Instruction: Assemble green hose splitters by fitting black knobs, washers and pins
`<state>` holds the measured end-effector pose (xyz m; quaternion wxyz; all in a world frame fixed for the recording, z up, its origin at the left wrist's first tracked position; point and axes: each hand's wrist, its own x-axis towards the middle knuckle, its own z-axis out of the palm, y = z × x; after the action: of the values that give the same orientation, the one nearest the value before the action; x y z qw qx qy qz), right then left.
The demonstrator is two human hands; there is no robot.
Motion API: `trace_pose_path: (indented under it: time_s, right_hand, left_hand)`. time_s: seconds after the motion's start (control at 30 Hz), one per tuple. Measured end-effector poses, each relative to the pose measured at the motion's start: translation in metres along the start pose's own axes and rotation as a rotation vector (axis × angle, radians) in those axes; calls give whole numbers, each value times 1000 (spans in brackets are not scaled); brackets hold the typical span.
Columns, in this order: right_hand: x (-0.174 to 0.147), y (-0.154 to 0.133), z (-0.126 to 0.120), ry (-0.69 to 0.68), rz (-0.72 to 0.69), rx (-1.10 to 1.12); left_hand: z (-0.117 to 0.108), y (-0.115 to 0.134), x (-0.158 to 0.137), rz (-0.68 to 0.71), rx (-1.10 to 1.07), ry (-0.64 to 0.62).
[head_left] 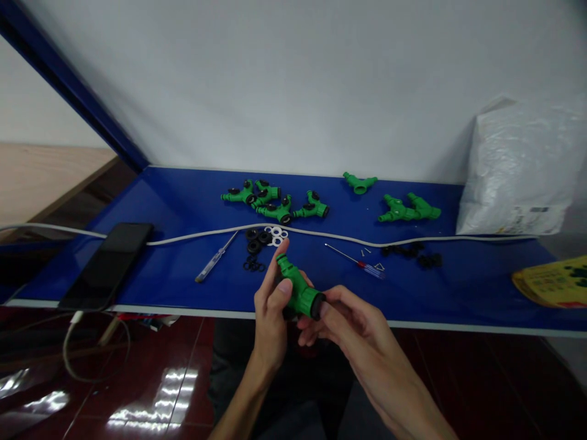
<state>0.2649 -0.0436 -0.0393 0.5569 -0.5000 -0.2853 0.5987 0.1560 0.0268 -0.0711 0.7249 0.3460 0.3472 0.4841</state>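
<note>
Just above the shelf's front edge, my left hand [274,305] is closed around a green plastic Y-shaped hose connector [300,292], thumb on its side. The connector's wide end carries a black ring [317,304] and points down to the right. My right hand [351,321] pinches that black ring between thumb and fingers. Behind my hands lie black rubber rings [254,246], white rings [276,232] and small black O-rings [254,264]. A clear-handled screwdriver [211,264] rests to the left, and a red-and-clear-handled one [362,264] to the right.
Several green connectors with black parts [275,211] lie at the back, plain green ones [408,208] further right. A white cable [220,231] crosses the blue shelf [174,275]. A phone [110,263] sits left; a plastic-wrapped bag [518,171] and yellow packet [554,282] stand right.
</note>
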Motion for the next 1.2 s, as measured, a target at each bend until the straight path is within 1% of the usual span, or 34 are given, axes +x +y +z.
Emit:
trace_pose_path:
  time_s: [0.13,0.3,0.43,0.5,0.57,0.6,0.67,0.77,0.8,0.87,0.93,1.0,1.07,1.13,1.2]
  right_hand:
    - [-2,2,-2,16,9,2]
    - [-2,6,-11,-26,51,-59]
    - [0,10,-15,-26,60,56]
    - [1,11,-16,-45,80,131]
    - [1,12,-18,-46,93,154]
    - [1,13,-20,-27,85,142]
    - [1,13,-25,58,17,73]
    - [5,12,-36,182,-112,-145]
    - [8,9,-41,202,-145,-231]
    - [20,1,-52,245,-201,-353]
    - [39,-13,-68,352,-256,-366]
    - [65,-30,-88,478,-305,-314]
    - [93,-46,-108,537,-347,-328]
    - [121,-57,-122,560,-382,-448]
    - [146,-59,-126,540,-375,-499]
  left_hand:
    - [-1,-1,0,25,34,-19]
    - [-4,-6,1,33,61,-58]
    - [-4,-9,0,37,50,-61]
    - [-4,-9,-1,50,50,-78]
    - [-4,-8,-2,69,85,-104]
    - [-3,-7,-2,73,119,-113]
    - [-1,-7,-1,73,215,-108]
    - [5,-6,6,105,363,-84]
    - [8,-5,9,129,407,-108]
    - [12,-2,14,166,473,-196]
    - [14,1,17,170,504,-268]
    - [13,4,18,174,505,-257]
    - [11,5,18,191,522,-205]
    - [8,5,17,208,557,-179]
    - [7,4,17,224,593,-202]
